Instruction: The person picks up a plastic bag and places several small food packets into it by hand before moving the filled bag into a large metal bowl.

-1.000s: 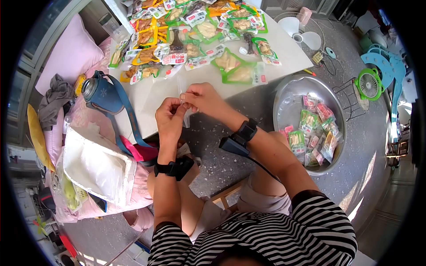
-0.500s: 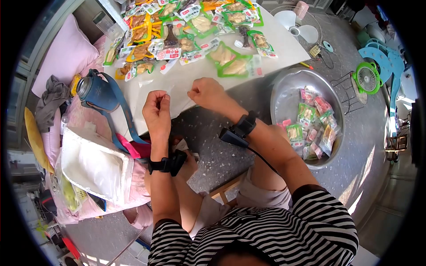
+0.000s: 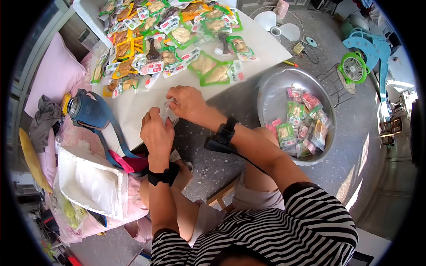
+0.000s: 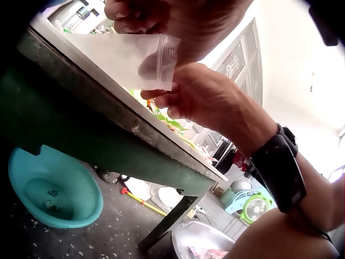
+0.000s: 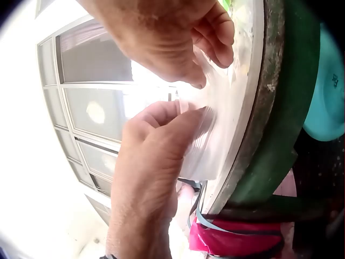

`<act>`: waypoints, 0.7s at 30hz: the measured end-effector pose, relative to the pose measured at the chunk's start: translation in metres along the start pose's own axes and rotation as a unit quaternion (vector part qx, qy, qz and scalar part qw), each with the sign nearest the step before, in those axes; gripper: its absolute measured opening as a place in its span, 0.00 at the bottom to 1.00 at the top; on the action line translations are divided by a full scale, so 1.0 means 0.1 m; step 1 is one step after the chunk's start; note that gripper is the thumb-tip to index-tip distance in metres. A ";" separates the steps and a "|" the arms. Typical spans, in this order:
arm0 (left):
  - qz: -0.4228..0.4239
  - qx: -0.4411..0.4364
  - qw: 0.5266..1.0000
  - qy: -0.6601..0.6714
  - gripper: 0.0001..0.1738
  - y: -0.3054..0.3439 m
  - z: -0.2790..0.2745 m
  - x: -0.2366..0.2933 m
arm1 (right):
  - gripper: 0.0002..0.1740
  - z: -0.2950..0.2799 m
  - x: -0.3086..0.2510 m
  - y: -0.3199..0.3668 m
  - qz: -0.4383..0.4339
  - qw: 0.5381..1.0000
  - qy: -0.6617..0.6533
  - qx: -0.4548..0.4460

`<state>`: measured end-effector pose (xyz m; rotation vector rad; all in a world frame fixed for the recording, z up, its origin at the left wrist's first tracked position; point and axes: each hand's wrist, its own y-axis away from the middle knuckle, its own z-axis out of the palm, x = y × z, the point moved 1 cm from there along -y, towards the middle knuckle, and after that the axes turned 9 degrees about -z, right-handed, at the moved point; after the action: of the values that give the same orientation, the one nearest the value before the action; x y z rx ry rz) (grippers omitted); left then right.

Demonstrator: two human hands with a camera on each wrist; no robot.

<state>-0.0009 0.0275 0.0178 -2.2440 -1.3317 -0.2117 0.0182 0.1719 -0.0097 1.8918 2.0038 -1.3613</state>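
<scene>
Between the two hands, over the near edge of the table [image 3: 128, 111], is a clear zip-lock bag [image 5: 202, 154]. My left hand [image 3: 156, 135] pinches it near the zip strip, its thumb lying along that strip in the right wrist view. The right hand [image 3: 190, 103] holds the bag's other side, thumb and fingers bent at the edge. In the left wrist view the bag [image 4: 116, 56] looks flat, and a fingertip shows through the plastic. Many sealed food packets [image 3: 166, 33] with green or orange borders lie on the table beyond the hands.
At right on the floor, a large metal basin [image 3: 266, 99] contains small packets [image 3: 295, 113]. A blue flask [image 3: 91, 113] and a white foam box [image 3: 93, 195] stand at left. A teal tub [image 4: 81, 189] sits below the table; a green fan [image 3: 353, 68] is farther right.
The hands were together at the bag, then apart; now both are close again with the bag between them. The head view has shifted, moving the table and basin leftward in it.
</scene>
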 end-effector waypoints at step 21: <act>0.116 0.170 0.975 0.086 0.11 0.14 -0.12 0.07 | 0.13 0.12 0.18 -0.09 0.054 0.997 0.056 0.001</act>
<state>0.0163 0.0212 0.0261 -2.0173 -0.9265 -0.0839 -0.0002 0.1797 -0.0230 2.0878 1.9150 -1.2575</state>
